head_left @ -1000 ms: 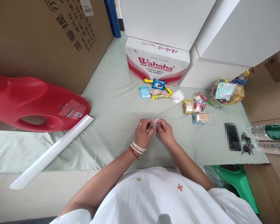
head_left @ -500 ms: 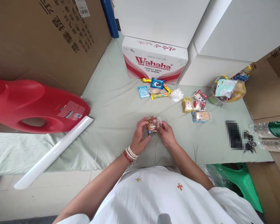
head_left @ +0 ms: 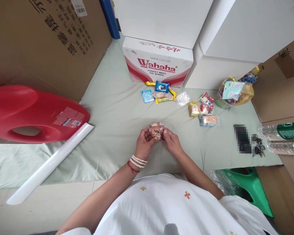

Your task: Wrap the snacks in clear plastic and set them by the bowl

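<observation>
A small brown snack packet [head_left: 157, 133] with a cookie picture is held between both hands, just above the green cloth. My left hand [head_left: 144, 142] grips its left side, thumb on the front. My right hand [head_left: 171, 139] pinches its right edge. Beyond the hands lies a loose cluster of snacks: a blue packet [head_left: 162, 86], a light-blue packet [head_left: 147, 96], a yellow stick packet [head_left: 165, 100] and a clear crumpled wrapper [head_left: 183, 99]. A second group to the right has a yellow packet [head_left: 194, 108], red packets [head_left: 207, 109] and a wrapped biscuit [head_left: 209, 120].
At the back stand a Wahaha water carton [head_left: 159, 63] and white boxes. A red jug [head_left: 39, 114] and a white tube [head_left: 51, 163] lie left. Rightward are a bag of snacks [head_left: 235, 93], keys [head_left: 259, 147], plastic bottles [head_left: 290, 130] and a green stool [head_left: 256, 189] below.
The brown packet has been turned in my hands, so its cookie picture now faces me more. My left fingers have curled closer round it. The whole view has shifted slightly.
</observation>
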Available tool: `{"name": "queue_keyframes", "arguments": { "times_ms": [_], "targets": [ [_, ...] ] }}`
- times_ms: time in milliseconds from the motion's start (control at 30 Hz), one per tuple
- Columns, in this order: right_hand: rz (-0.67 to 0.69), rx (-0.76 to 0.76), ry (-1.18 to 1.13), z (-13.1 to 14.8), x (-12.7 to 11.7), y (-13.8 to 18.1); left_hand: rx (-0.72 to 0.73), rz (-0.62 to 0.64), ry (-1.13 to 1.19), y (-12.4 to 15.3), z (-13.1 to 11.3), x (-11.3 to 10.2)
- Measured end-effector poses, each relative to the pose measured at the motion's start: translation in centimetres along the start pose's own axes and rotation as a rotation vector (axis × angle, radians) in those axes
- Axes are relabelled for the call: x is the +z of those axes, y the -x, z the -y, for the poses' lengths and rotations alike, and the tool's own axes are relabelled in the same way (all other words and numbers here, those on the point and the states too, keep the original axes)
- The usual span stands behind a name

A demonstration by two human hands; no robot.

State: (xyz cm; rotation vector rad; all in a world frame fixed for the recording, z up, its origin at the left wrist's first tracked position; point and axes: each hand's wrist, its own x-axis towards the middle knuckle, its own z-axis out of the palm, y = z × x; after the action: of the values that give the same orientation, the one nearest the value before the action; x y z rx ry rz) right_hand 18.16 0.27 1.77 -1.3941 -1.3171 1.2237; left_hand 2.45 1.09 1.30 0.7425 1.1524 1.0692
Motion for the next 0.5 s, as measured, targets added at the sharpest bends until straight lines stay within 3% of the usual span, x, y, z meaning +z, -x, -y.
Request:
{"name": "queue_keyframes", "arguments": {
  "times_ms": [167, 267, 367, 433, 500],
  "targets": [
    [0.044, -0.077, 0.053, -0.1, -0.6, 0.5, -0.028, 0.085, 0.041, 0.6, -0.2, 1.2],
    [-0.015, -0.084, 0.024, -0.3, -3.4, 0.8, -0.031, 0.205, -0.017, 0.9, -1.1, 1.2],
    [-0.368, -0.055, 0.01, -0.5, -10.4, 1.1, -0.021, 0.251, -0.112, 1.2, -2.0, -0.1],
    [-0.72, -0.047, -0.071, -0.7, -17.0, 0.9, -0.026, 0.222, -0.151, 1.4, -2.1, -1.5],
    [-0.931, -0.004, -0.05, -0.8, -23.6, 0.2, -0.048, 0.176, -0.172, 1.6, -2.0, -3.0]
  ]
}}
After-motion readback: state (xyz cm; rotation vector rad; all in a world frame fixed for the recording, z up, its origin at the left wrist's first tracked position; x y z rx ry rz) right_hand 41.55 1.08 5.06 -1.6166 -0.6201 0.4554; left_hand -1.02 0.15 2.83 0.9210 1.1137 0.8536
